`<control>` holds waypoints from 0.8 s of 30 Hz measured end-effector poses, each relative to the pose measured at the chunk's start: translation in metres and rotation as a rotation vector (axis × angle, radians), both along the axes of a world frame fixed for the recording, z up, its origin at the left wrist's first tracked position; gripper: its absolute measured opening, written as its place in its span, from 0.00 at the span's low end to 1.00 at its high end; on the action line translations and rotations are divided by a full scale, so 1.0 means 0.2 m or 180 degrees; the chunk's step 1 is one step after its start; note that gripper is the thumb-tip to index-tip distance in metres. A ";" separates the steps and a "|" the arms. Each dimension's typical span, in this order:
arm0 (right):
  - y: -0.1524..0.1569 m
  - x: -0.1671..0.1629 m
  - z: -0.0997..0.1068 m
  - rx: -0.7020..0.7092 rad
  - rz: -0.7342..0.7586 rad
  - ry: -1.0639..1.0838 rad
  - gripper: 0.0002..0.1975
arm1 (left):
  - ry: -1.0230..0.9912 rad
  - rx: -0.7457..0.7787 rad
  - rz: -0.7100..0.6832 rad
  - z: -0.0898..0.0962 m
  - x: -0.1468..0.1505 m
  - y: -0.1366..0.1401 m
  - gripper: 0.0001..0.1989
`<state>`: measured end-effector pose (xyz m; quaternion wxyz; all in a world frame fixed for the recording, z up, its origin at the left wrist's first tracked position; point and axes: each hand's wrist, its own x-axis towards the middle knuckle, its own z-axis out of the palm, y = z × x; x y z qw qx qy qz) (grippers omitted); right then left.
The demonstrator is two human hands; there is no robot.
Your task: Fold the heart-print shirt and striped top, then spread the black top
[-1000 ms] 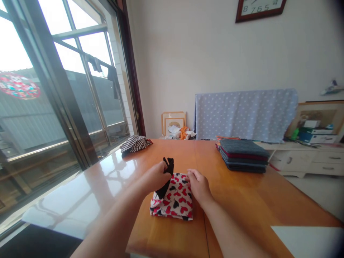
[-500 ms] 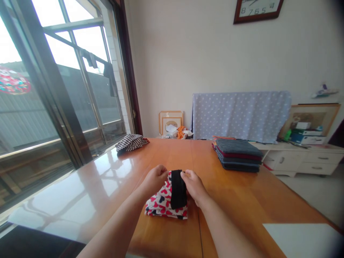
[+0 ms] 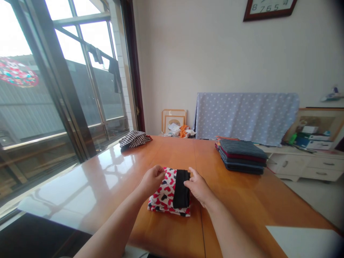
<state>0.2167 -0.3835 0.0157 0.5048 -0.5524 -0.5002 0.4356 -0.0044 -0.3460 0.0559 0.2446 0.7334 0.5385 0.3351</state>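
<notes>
A folded heart-print garment (image 3: 166, 193), white with red and dark hearts, lies on the wooden table (image 3: 236, 215) in front of me. Its wide black band (image 3: 181, 190) runs down the right side, flat on top of the fold. My left hand (image 3: 153, 179) is closed at the garment's upper left edge, with the cloth at its fingertips. At the right edge is my right hand (image 3: 198, 186), thumb and forefinger apart. The thumb touches the black band, and the other fingers are partly hidden.
A neat stack of dark folded clothes (image 3: 243, 156) sits at the back right of the table. Crumpled striped clothing (image 3: 135, 139) lies at the back left. A white sheet (image 3: 301, 240) is at the near right. Glass doors (image 3: 67, 89) line the left side.
The black band has been laid flatter and farther right, showing more of the heart print. My right hand's fingers have spread apart from their pinch. The view has shifted slightly left.
</notes>
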 end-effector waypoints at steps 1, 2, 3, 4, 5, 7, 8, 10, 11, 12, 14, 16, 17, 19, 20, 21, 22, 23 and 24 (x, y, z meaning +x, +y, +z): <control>0.00 0.00 0.00 -0.0012 -0.0068 -0.0075 0.43 | 0.0069 0.0150 0.0058 -0.01 0.00 -0.01 0.06; 0.00 0.00 0.00 -0.0018 -0.0124 -0.0116 0.43 | 0.0129 0.0291 0.0076 -0.02 0.00 -0.01 0.06; 0.01 0.00 -0.01 -0.0015 -0.0167 -0.0130 0.43 | 0.0176 0.0404 0.0049 -0.03 0.01 -0.02 0.06; 0.01 0.00 -0.01 0.0009 -0.0194 -0.0124 0.43 | 0.0211 0.0476 -0.0018 -0.04 0.02 -0.04 0.06; 0.02 0.00 -0.01 0.0067 -0.0201 -0.0103 0.43 | 0.0238 0.0515 -0.0115 -0.04 0.02 -0.05 0.07; 0.03 -0.01 -0.03 0.0191 -0.0144 -0.0084 0.42 | 0.0274 0.0549 -0.0370 -0.06 0.04 -0.07 0.11; 0.04 0.00 -0.04 0.0218 -0.0123 -0.0130 0.41 | 0.0285 0.0571 -0.0516 -0.07 0.05 -0.08 0.13; 0.05 0.01 -0.05 0.0204 -0.0204 -0.0458 0.39 | 0.0360 0.0660 -0.0843 -0.10 0.06 -0.09 0.16; 0.05 0.03 -0.05 0.0198 -0.0321 -0.0742 0.38 | 0.0448 0.0727 -0.0986 -0.12 0.06 -0.10 0.17; 0.06 0.04 -0.05 0.0229 -0.0472 -0.1059 0.37 | 0.0569 0.0798 -0.1078 -0.14 0.07 -0.10 0.18; 0.05 0.05 -0.04 0.0494 -0.0709 -0.1619 0.32 | 0.0880 0.0901 -0.1106 -0.17 0.07 -0.11 0.21; 0.04 0.04 -0.03 0.0902 -0.0580 -0.2041 0.29 | 0.1167 0.0916 -0.1047 -0.20 0.06 -0.11 0.27; 0.03 0.03 -0.02 0.1037 -0.0386 -0.2237 0.28 | 0.1274 0.0903 -0.1035 -0.21 0.06 -0.12 0.29; 0.02 0.01 -0.01 0.0966 0.0104 -0.2642 0.28 | 0.1420 0.0886 -0.1057 -0.22 0.05 -0.12 0.33; 0.01 0.00 -0.02 0.0770 0.0319 -0.2822 0.29 | 0.1469 0.0892 -0.1070 -0.23 0.05 -0.13 0.35; 0.01 0.00 -0.02 0.0533 0.0484 -0.2961 0.30 | 0.1508 0.0906 -0.1077 -0.23 0.05 -0.13 0.36; 0.01 0.00 -0.02 0.0307 0.0606 -0.3058 0.30 | 0.1543 0.0922 -0.1076 -0.23 0.05 -0.13 0.37; 0.01 0.00 -0.02 0.0122 0.0688 -0.3121 0.31 | 0.1571 0.0937 -0.1072 -0.23 0.05 -0.14 0.37; 0.02 0.00 -0.03 -0.0008 0.0733 -0.3162 0.31 | 0.1592 0.0952 -0.1066 -0.24 0.05 -0.14 0.38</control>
